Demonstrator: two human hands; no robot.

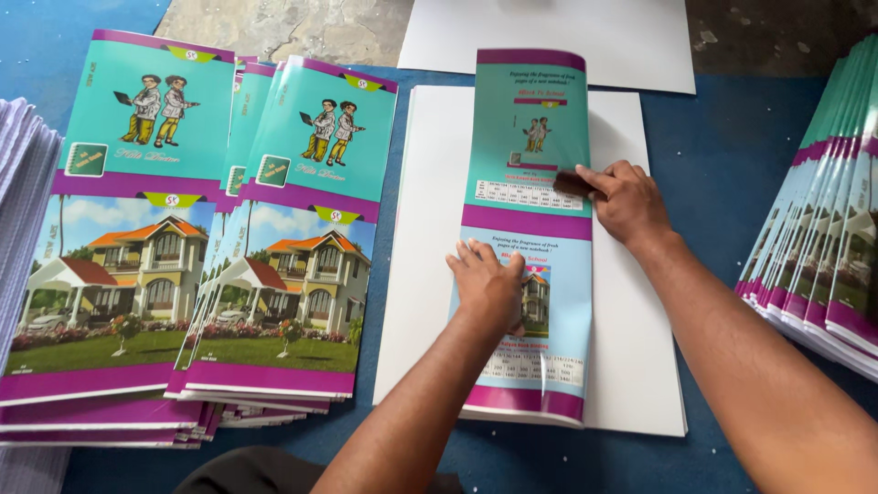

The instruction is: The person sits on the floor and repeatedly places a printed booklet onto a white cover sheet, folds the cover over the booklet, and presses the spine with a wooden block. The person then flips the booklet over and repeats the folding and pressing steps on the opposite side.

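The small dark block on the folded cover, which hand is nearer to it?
Right. The right hand presses the dark block under its fingertips; the left hand lies flat lower on the folded cover, apart from it.

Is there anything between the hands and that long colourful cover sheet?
No. The left hand lies flat on the folded cover sheet, and the right hand presses a small dark tool on it. Only that tool comes between.
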